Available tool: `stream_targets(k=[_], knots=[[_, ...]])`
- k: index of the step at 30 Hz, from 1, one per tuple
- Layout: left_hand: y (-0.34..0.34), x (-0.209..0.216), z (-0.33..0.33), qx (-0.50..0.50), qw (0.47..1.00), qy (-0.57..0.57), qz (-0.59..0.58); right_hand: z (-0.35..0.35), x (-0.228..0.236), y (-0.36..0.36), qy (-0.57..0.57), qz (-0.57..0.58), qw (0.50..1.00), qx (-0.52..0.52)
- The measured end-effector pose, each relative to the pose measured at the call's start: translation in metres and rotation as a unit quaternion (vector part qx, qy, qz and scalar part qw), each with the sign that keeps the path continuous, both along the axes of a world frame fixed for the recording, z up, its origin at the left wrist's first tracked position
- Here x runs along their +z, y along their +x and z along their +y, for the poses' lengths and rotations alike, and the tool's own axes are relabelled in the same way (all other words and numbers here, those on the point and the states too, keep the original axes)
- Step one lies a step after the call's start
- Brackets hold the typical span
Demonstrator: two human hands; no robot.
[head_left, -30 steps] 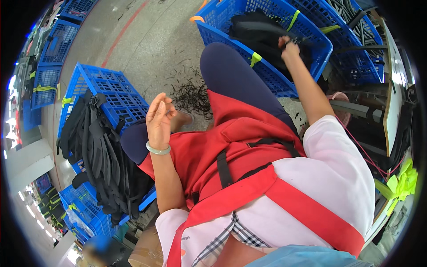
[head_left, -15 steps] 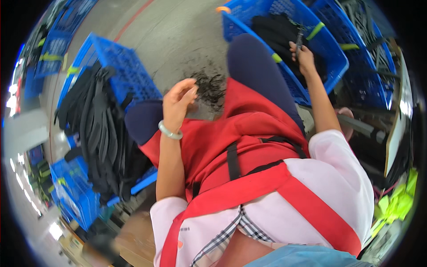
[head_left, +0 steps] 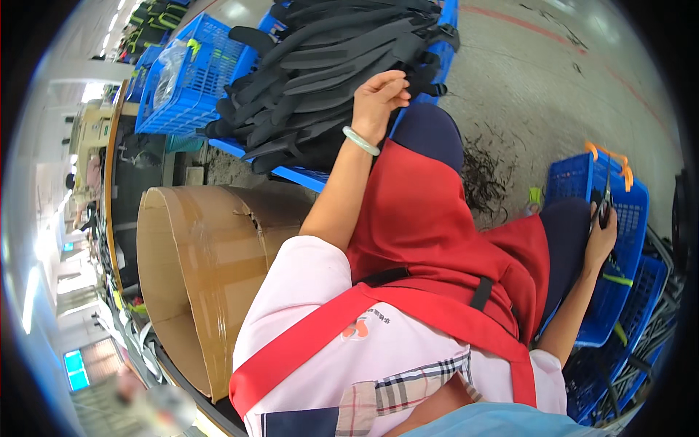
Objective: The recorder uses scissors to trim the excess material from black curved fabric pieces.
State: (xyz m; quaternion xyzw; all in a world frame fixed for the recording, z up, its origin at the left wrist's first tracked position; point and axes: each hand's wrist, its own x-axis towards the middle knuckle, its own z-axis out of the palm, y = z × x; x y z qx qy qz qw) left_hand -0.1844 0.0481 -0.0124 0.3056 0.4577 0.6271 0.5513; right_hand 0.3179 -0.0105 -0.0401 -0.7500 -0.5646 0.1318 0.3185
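Your red apron (head_left: 422, 211) fills the middle of the scene, while a heap of dark padded straps (head_left: 328, 65) lies at the far left, piled in a blue crate (head_left: 300, 177). A round-sided cardboard container (head_left: 218, 269) sits at the near left, beside your upper arm. A second blue crate (head_left: 568, 175) stands at the right, by your right knee (head_left: 571, 218), and dark scraps (head_left: 488, 171) litter the floor (head_left: 524, 95) between the crates.

Your left hand (head_left: 378, 102) hovers half curled at the heap's right edge, fingertips drawn toward the thumb, nothing visible in its grasp; whether it touches a strap cannot be told. Your right hand (head_left: 601, 237), over the right-hand crate's near side, is closed around the handles of dark scissors (head_left: 603, 211) that point toward the far side; whether their blades are parted is too small to tell.

Good handling, by judgement, means carrying those blades together, tips clear of your knee and away from your bare left fingers. Overlapping straps may well snag, so lift one by its end rather than pulling from the middle. Watch, too, the pale bracelet (head_left: 360, 140) on your left wrist, which could catch on a strap.
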Motion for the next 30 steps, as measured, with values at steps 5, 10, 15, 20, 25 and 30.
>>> stream_targets(k=[5,10,15,20,25,30], knots=[[-0.072,-0.042,0.043,0.052,0.943,-0.006,0.33,0.012,-0.016,0.02,0.008,0.047,0.999,-0.025],[-0.112,-0.06,0.13,0.042,0.813,0.025,0.58,0.017,-0.028,0.026,0.001,0.069,0.997,-0.045],[-0.137,-0.068,0.214,0.01,0.602,-0.032,0.798,0.013,-0.012,0.02,-0.039,-0.018,0.997,-0.068],[-0.183,-0.076,0.27,0.03,0.533,-0.046,0.844,0.014,-0.021,0.037,-0.025,-0.027,0.995,-0.087],[-0.226,-0.09,0.277,-0.009,0.567,-0.169,0.806,0.028,-0.019,0.035,-0.049,-0.023,0.995,-0.086],[-0.234,-0.086,0.231,-0.086,0.666,-0.15,0.726,0.05,-0.019,0.01,-0.057,-0.038,0.996,-0.061]])
